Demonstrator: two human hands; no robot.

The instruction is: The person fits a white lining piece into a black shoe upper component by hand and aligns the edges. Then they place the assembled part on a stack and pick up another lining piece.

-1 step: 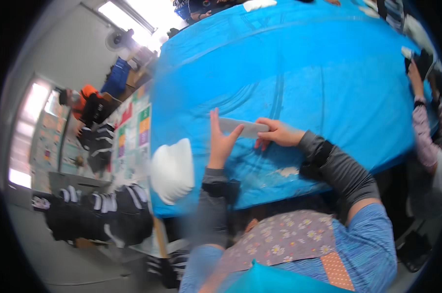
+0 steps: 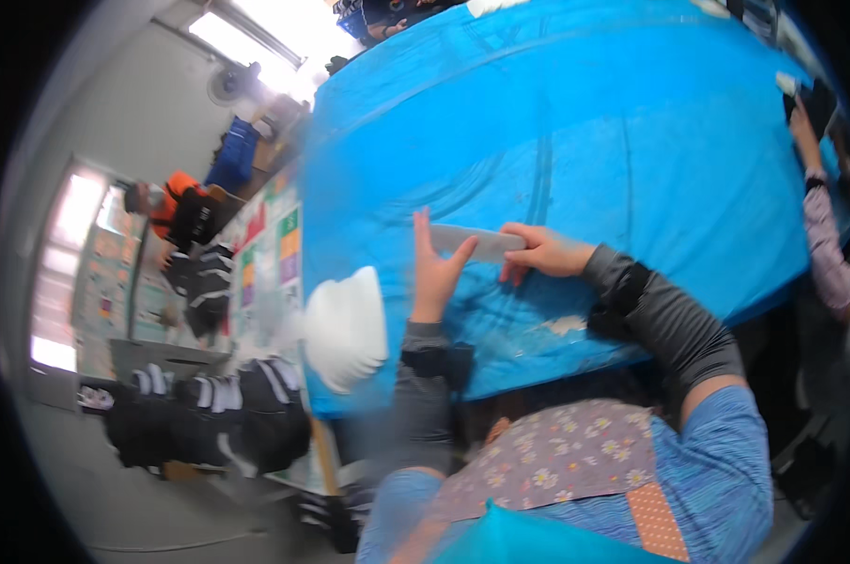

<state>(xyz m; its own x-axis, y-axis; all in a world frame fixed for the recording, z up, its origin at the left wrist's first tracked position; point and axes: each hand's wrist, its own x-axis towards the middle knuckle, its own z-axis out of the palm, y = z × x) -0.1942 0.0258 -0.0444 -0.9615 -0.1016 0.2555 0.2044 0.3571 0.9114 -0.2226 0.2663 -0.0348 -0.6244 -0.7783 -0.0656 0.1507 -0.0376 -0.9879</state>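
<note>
Counted from the view's centre: two hands, one left hand [image 2: 434, 282] and one right hand [image 2: 552, 254], at one pale flat piece [image 2: 481, 244]; one white stack [image 2: 347, 329] toward eight o'clock, its layers uncountable; one person in orange [image 2: 182, 193] toward ten.

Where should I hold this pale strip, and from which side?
Probably at the right end of the pale strip, coming from the right: it is long and narrow and runs left to right, so that end faces your right hand, which pinches it there.
</note>
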